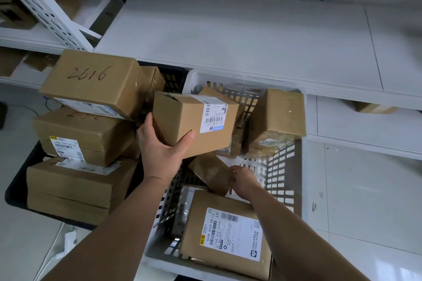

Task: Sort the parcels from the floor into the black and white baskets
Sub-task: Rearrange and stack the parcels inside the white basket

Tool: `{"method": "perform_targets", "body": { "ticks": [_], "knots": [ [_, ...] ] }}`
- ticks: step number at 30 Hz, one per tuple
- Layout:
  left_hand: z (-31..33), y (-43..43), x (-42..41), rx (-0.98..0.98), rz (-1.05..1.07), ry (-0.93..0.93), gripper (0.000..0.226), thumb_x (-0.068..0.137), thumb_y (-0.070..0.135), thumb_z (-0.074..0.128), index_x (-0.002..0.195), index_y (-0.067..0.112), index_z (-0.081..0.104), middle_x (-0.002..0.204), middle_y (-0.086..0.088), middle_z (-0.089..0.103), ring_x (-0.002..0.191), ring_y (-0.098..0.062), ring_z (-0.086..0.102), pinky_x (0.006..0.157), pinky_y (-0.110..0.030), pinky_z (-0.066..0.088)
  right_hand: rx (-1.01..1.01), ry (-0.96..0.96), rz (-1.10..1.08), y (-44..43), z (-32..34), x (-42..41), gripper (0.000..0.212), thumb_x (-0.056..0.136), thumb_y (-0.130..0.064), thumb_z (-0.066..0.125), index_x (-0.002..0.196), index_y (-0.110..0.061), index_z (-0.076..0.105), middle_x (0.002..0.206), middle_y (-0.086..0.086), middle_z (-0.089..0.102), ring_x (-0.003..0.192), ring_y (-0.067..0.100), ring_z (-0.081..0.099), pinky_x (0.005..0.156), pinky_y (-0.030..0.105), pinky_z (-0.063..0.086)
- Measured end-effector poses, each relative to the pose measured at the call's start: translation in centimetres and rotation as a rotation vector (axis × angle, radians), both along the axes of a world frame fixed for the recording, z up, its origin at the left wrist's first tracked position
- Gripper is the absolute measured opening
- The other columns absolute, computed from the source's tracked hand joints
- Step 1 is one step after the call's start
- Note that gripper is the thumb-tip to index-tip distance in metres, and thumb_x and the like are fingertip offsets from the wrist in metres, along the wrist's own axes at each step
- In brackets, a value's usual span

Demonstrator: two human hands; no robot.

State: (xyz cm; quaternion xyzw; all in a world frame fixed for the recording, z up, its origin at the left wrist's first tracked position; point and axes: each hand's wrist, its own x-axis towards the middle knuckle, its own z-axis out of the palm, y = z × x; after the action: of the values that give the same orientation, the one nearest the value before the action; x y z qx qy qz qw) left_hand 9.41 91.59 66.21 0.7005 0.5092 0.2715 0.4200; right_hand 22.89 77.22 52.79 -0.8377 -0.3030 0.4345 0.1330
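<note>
Over the white basket (282, 166), left hand (163, 150) clamps a labelled box (194, 118), thumb in front, fingers behind, probably waiting for room. Right hand (245, 180) sits on a brown packet (211, 173) inside, likely shifting it; can't tell if those fingers grip.

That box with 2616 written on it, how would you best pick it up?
Probably by its two short ends, clasped from above. The 2616 box lies topmost in the black basket with its broad face up and slightly tilted, and it looks too wide for a one-sided grip.
</note>
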Motion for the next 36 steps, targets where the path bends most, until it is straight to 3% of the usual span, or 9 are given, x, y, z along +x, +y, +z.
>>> {"method": "perform_targets", "body": {
  "ticks": [3, 6, 10, 14, 22, 27, 29, 31, 36],
  "knots": [
    [-0.1, 0.0, 0.0, -0.003, -0.001, -0.002, 0.111, 0.060, 0.054, 0.079, 0.151, 0.024, 0.023, 0.142, 0.004, 0.030, 0.123, -0.010, 0.041, 0.097, -0.029, 0.040, -0.063, 0.009, 0.104, 0.7, 0.0, -1.0, 0.057, 0.085, -0.031, 0.064, 0.135, -0.016, 0.043, 0.127, 0.011, 0.053, 0.112, 0.030, 0.056, 0.091, 0.034, 0.047],
    [0.1, 0.0, 0.1, -0.018, 0.009, -0.017, 0.113, 0.056, 0.058, 0.076, 0.151, 0.024, 0.023, 0.140, 0.006, 0.030, 0.122, -0.009, 0.041, 0.097, -0.028, 0.040, -0.125, -0.080, 0.135, 1.4, -0.9, -1.6, 0.078, 0.078, -0.030, 0.075, 0.138, -0.024, 0.025, 0.133, 0.010, 0.036, 0.124, 0.038, 0.046, 0.100, 0.047, 0.044],
    [0.2, 0.0, 0.0, -0.033, 0.008, -0.025, 0.117, 0.052, 0.064, 0.073, 0.151, 0.025, 0.024, 0.139, 0.008, 0.031, 0.123, -0.010, 0.042, 0.100, -0.030, 0.042, -0.250, -0.286, 0.314, 2.1, -2.0, -1.5, 0.075, 0.083, -0.039, 0.069, 0.137, -0.022, 0.020, 0.132, 0.014, 0.035, 0.121, 0.035, 0.044, 0.098, 0.046, 0.044],
    [0.2, 0.1, 0.0, -0.039, 0.009, -0.029, 0.117, 0.050, 0.066, 0.071, 0.150, 0.026, 0.024, 0.137, 0.008, 0.032, 0.123, -0.009, 0.042, 0.102, -0.032, 0.042, -0.307, -0.396, 0.390, 2.4, -2.3, -1.3, 0.063, 0.091, -0.020, 0.051, 0.143, -0.017, 0.016, 0.137, 0.018, 0.037, 0.124, 0.034, 0.042, 0.102, 0.045, 0.038],
    [0.1, 0.2, -0.1, -0.047, -0.001, -0.041, 0.107, 0.065, 0.047, 0.082, 0.151, 0.025, 0.023, 0.140, 0.005, 0.032, 0.123, -0.010, 0.041, 0.101, -0.033, 0.043, -0.043, -0.114, -0.038, 0.8, -0.8, -0.1, 0.100, 0.059, -0.042, 0.080, 0.140, -0.021, 0.025, 0.134, 0.005, 0.033, 0.123, 0.028, 0.036, 0.104, 0.039, 0.040],
    [0.2, 0.2, -0.1, -0.040, 0.004, -0.047, 0.109, 0.059, 0.054, 0.076, 0.150, 0.025, 0.023, 0.135, 0.010, 0.031, 0.121, -0.008, 0.041, 0.096, -0.027, 0.041, 0.170, 0.057, -0.263, 0.0, 0.7, 0.7, 0.083, 0.068, -0.019, 0.082, 0.138, -0.024, 0.036, 0.122, -0.005, 0.034, 0.105, 0.012, 0.035, 0.071, 0.010, 0.037],
    [0.2, 0.2, 0.0, -0.036, 0.003, -0.046, 0.108, 0.060, 0.054, 0.076, 0.150, 0.025, 0.024, 0.138, 0.007, 0.032, 0.120, -0.008, 0.041, 0.094, -0.026, 0.041, 0.194, 0.016, -0.281, 0.0, 1.0, 0.5, 0.084, 0.062, -0.026, 0.083, 0.133, -0.027, 0.038, 0.127, -0.003, 0.034, 0.118, 0.018, 0.036, 0.091, 0.026, 0.047],
    [0.2, 0.2, 0.0, -0.031, 0.003, -0.043, 0.107, 0.064, 0.050, 0.081, 0.151, 0.024, 0.024, 0.140, 0.004, 0.032, 0.119, -0.008, 0.041, 0.093, -0.025, 0.041, 0.156, -0.070, -0.207, 0.1, 1.1, 0.2, 0.085, 0.056, -0.035, 0.081, 0.129, -0.029, 0.037, 0.130, -0.001, 0.031, 0.125, 0.023, 0.032, 0.106, 0.041, 0.041],
    [0.0, 0.2, -0.1, -0.032, 0.017, -0.041, 0.108, 0.063, 0.052, 0.081, 0.150, 0.023, 0.025, 0.143, 0.001, 0.032, 0.126, -0.013, 0.042, 0.100, -0.031, 0.043, 0.123, -0.110, -0.061, 0.4, 1.6, -0.6, 0.115, 0.057, -0.039, 0.081, 0.149, -0.024, 0.013, 0.133, 0.002, 0.020, 0.130, 0.025, 0.033, 0.110, 0.038, 0.038]
  ]
}}
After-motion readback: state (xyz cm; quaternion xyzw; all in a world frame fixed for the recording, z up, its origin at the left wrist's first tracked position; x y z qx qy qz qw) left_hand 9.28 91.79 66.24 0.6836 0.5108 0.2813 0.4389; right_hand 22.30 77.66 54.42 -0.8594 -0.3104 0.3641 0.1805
